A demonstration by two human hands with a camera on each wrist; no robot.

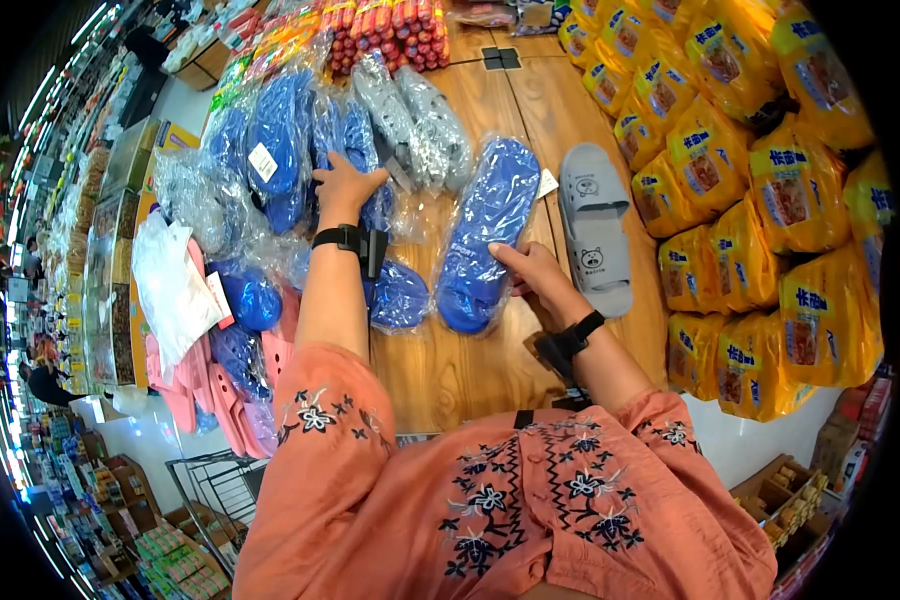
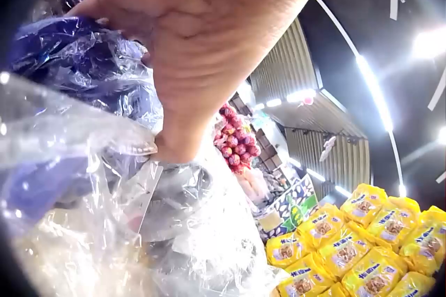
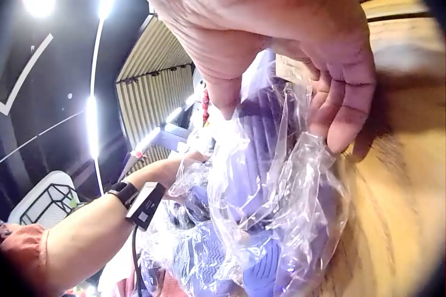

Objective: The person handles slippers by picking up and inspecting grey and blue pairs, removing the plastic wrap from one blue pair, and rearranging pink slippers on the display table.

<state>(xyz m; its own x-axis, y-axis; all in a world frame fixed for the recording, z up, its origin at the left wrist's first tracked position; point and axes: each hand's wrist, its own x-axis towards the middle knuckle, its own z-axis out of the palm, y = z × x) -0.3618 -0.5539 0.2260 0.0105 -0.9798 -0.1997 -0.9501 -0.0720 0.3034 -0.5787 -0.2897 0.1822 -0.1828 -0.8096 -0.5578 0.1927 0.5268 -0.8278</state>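
My right hand pinches the edge of a plastic-wrapped blue slipper pair, thumb on top and the other fingers partly hidden beneath. In the right wrist view, thumb and fingers lie on either side of the crinkled clear wrap. A white tag sticks out at the pair's upper right. My left hand, fingers spread, touches other wrapped blue slippers in the pile. Its thumb rests against clear plastic in the left wrist view, where its fingertips are mostly hidden.
An unwrapped grey slipper pair lies right of the blue one on the wooden table. Yellow food bags are stacked at the right. Wrapped grey slippers, pink slippers and red-wrapped sausages surround the pile.
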